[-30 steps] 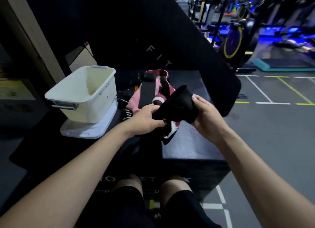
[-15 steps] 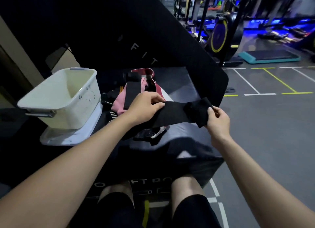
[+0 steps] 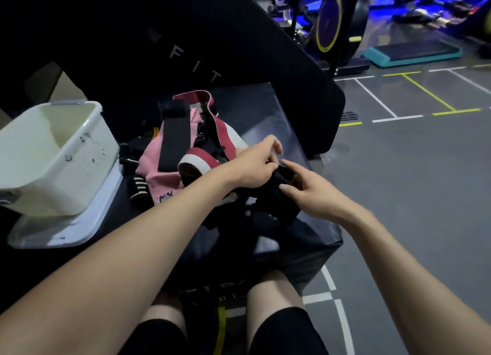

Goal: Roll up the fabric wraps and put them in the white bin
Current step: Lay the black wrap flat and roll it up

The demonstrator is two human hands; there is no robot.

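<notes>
Half a second ago the black wrap was stretched flat between two hands held apart; now the hands have come together at the centre of the frame and the strip is bunched between them.

Nearest, at the bottom edge, sit the person's knees, tucked against the front of the black padded box point(image 3: 305, 251) that serves as the table. Just above, the right hand point(image 3: 316, 195) touches the black wrap point(image 3: 279, 192) with its fingers point(image 3: 288, 164) held fairly straight, thumb against the cloth. The left hand point(image 3: 255, 166) has its fingers curled over the wrap's upper end, pinching it. The rest of the strip hangs in loose folds onto the box top, dark and hard to trace.

By my reading, this is the start of rolling: an end has been gathered, but no tight coil shows yet. The next move calls for turning that end over on itself while keeping the tail taut.

Behind the hands, centre-left, lies the pile of wraps point(image 3: 170, 166), pink, maroon and black, not yet rolled. At the left edge the white bin point(image 3: 42, 174) stands on its lid point(image 3: 79, 229); the part of its inside that shows holds no wraps.
</notes>
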